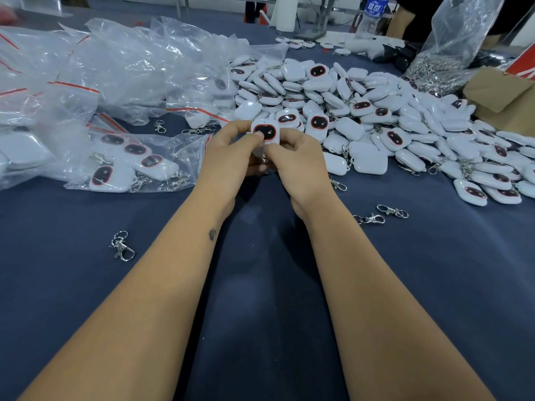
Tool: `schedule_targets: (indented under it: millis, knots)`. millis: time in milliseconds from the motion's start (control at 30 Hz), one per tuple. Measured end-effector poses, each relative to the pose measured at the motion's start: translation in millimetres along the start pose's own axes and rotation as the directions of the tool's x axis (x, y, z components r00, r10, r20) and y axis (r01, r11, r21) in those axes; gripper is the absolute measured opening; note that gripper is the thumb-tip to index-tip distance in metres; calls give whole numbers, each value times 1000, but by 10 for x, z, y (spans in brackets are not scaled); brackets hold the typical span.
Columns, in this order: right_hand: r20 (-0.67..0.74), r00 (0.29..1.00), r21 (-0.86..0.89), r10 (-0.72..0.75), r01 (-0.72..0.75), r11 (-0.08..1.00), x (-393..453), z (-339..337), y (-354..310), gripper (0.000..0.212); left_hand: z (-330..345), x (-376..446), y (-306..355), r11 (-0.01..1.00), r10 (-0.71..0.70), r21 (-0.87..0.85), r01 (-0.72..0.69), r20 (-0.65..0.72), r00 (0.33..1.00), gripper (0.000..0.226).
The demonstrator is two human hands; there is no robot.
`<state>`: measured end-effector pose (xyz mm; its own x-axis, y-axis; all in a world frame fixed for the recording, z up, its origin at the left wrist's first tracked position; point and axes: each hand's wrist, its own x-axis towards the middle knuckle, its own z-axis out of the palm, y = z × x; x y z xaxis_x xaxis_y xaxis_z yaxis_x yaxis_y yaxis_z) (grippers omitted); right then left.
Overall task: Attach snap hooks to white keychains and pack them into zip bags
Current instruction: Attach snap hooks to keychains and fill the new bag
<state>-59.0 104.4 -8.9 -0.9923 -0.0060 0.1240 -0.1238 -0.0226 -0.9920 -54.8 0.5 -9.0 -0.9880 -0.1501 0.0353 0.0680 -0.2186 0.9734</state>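
Both hands meet above the middle of the blue table. My left hand [231, 151] and my right hand [292, 157] together pinch one white keychain [265, 131] with a dark, red-rimmed face, held upright between the fingertips. Whatever is at its lower end is hidden behind my fingers. A big heap of the same white keychains [376, 117] lies just beyond and to the right. A zip bag [136, 166] holding several keychains with hooks lies to the left. Loose metal snap hooks rest on the cloth: one snap hook [123, 246] at the left, a pair of snap hooks [382, 214] at the right.
Piles of clear zip bags with red seals [86, 68] fill the far left. A large clear bag of metal hooks [451, 53] and a cardboard box [503, 96] stand at the far right. A water bottle [373, 15] stands at the back. The blue cloth [260, 285] lies under my forearms.
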Motion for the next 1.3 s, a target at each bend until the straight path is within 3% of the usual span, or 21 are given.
schedule_targets:
  millis: [233, 467, 567, 667, 733, 833, 900, 1000, 1067, 1133, 1300]
  knots:
    - [-69, 998, -51, -14, 10, 999, 5, 12, 5, 14, 11, -6, 40, 998, -49, -41, 49, 14, 999, 28]
    - [-49, 999, -57, -7, 4, 998, 1, 8, 11, 10, 34, -12, 40, 998, -61, -7, 61, -25, 998, 21]
    - [-57, 998, 28, 27, -26, 999, 13, 15, 3, 11, 60, -60, 3, 978, 92, 191, -84, -36, 995, 20]
    - [-79, 996, 95, 46, -39, 995, 38, 10, 9, 12, 55, -132, 4, 839, 278, 460, -289, 94, 956, 32]
    - [-83, 995, 98, 49, -41, 994, 47, 11, 14, 9, 31, -167, 44, 735, 411, 529, -424, 149, 899, 39]
    - [-71, 997, 110, 41, -33, 993, 36, 21, 15, 5, -61, -166, 136, 574, 623, 614, -542, 101, 775, 37]
    - [-74, 996, 82, 39, -33, 996, 39, 15, 17, 8, -167, -117, 168, 437, 688, 789, -431, 15, 725, 37]
    - [-72, 996, 52, 53, -49, 997, 32, 7, -1, 16, -317, -38, 178, 404, 506, 911, -84, -146, 850, 47]
    - [-70, 996, 44, 56, -53, 998, 26, 10, -7, 18, -378, -24, 150, 315, 364, 945, 91, -209, 908, 50]
    - [-68, 996, 50, 51, -48, 998, 13, 12, -11, 19, -418, -16, 122, 309, 296, 944, 112, -208, 932, 45]
    - [-40, 997, 203, 72, -62, 977, -3, 47, -47, 19, -362, -24, 141, 535, 315, 845, -10, -188, 930, 34]
